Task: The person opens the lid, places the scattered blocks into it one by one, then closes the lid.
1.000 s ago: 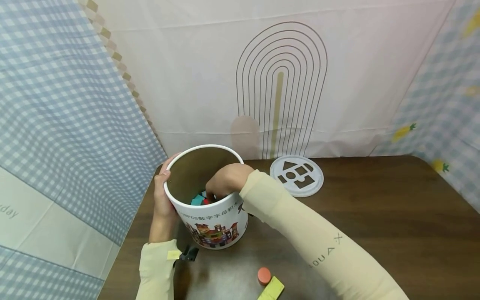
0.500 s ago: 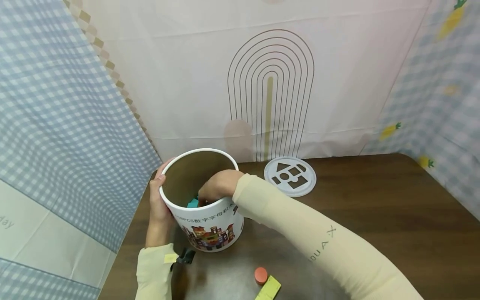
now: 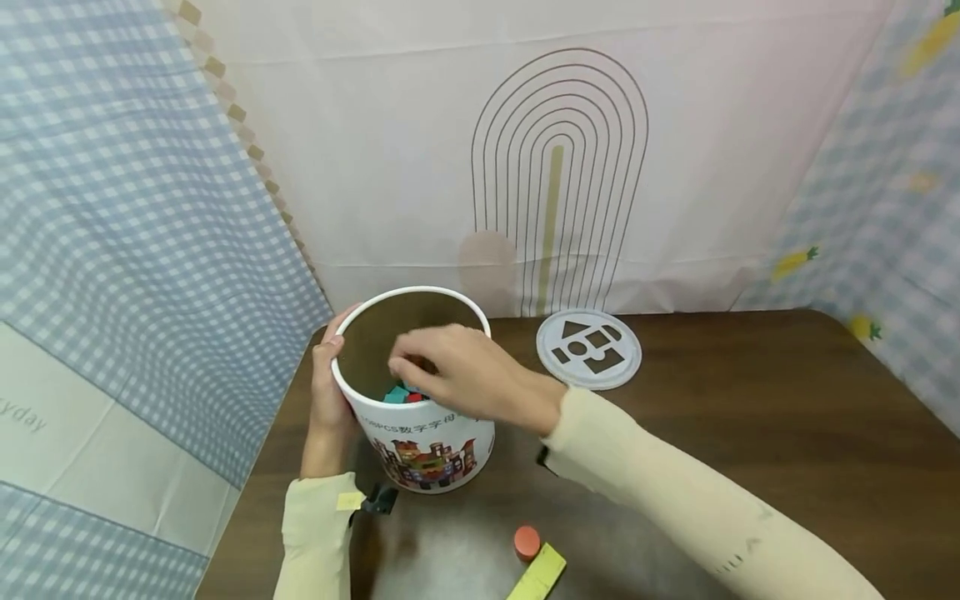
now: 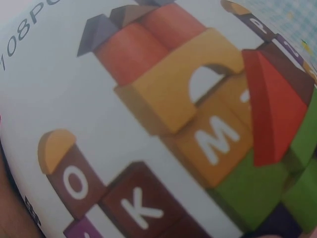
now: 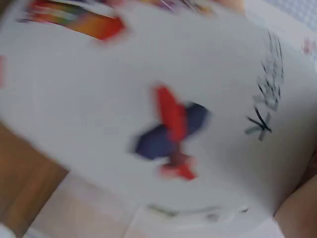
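Note:
A white bucket [image 3: 438, 433], printed with a colourful block castle, stands tilted on the table. My left hand [image 3: 327, 392] grips its left side, thumb at the rim and fingers around the back. Inside lie teal and red blocks [image 3: 397, 395]. Over the bucket's mouth is my right hand [image 3: 457, 367], its fingers curled and thumb near the index finger; I cannot tell whether a block is between them. Printed castle blocks on the bucket wall [image 4: 133, 114] fill the left wrist view. The right wrist view, blurred, shows the same bucket's wall [image 5: 99, 99].
A round white lid [image 3: 590, 350] with shaped cut-outs lies on the brown table [image 3: 735, 400], right of the bucket. Close to the front are an orange-red cylinder [image 3: 527, 543] and a yellow block [image 3: 538, 575]. Behind the table hangs a patterned cloth [image 3: 375, 167].
My right hand has risen from deep inside the bucket to the level of its rim, with the forearm drawn back to the right. My left hand keeps its grip.

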`<control>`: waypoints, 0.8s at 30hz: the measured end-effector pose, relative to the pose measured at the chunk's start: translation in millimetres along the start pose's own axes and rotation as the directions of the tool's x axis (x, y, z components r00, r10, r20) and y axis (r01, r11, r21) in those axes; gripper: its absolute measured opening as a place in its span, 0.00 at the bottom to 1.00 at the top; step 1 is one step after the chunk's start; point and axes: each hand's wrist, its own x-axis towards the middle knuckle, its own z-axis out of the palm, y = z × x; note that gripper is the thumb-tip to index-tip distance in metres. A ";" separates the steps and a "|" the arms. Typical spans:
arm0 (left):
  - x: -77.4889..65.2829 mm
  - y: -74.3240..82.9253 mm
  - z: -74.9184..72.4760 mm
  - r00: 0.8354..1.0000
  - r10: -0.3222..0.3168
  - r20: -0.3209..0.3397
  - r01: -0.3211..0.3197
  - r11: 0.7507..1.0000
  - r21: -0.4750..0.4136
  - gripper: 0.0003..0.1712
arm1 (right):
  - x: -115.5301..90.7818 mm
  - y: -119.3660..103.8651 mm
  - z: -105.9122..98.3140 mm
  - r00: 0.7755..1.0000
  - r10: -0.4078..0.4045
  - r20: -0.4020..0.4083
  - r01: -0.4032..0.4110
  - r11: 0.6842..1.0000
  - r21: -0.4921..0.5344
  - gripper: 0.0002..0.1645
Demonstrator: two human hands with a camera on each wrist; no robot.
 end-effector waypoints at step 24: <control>-0.7 4.1 4.7 0.999 -0.026 -0.039 0.026 1.000 0.010 0.34 | -190.7 -23.4 24.4 0.874 0.227 0.430 -0.170 0.971 -0.167 0.44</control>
